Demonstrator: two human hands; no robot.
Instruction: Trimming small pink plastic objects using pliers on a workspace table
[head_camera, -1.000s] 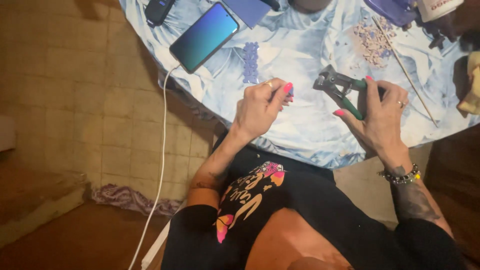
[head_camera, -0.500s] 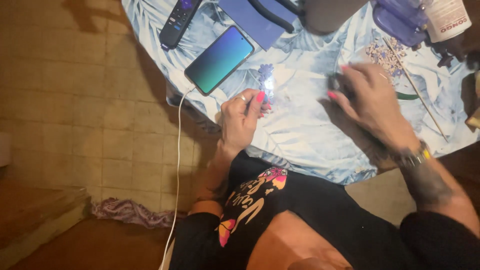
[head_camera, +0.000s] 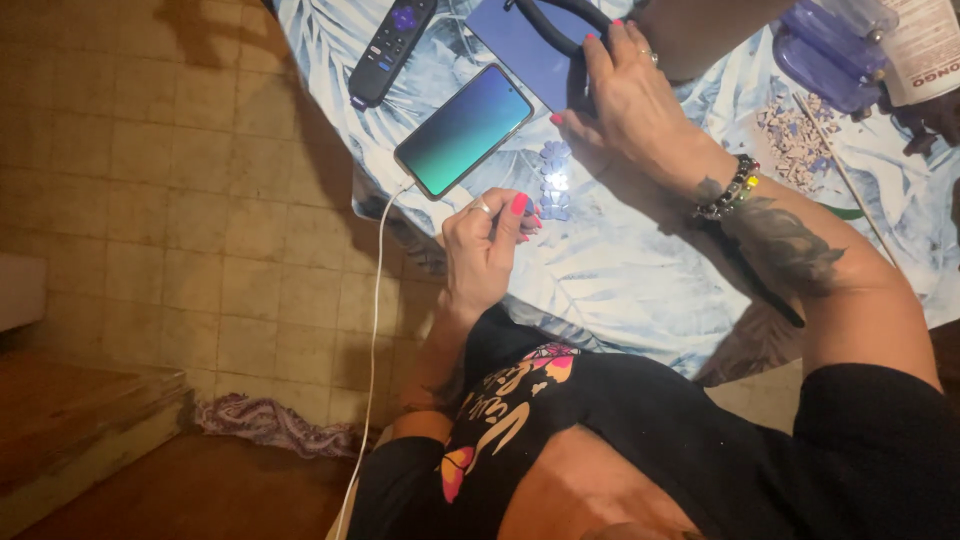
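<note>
Seated at a cloth-draped bench (head_camera: 640, 280); phone (head_camera: 463, 130) charging near the edge, cord (head_camera: 372, 330) hanging to snag. Right hand (head_camera: 625, 95) stretched, loose grip over black tool handles (head_camera: 560, 30). Left hand (head_camera: 485, 240) pinched on small pieces, liable to drop beside blue tiles (head_camera: 553, 185).

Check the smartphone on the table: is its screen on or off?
On. The smartphone lies face up on the tablecloth, its screen glowing blue-green, with a white cable plugged into its lower end.

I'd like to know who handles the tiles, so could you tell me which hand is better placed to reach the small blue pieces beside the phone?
Probably the left hand: its fingers nearly touch the blue pieces, while the right hand rests farther up.
</note>
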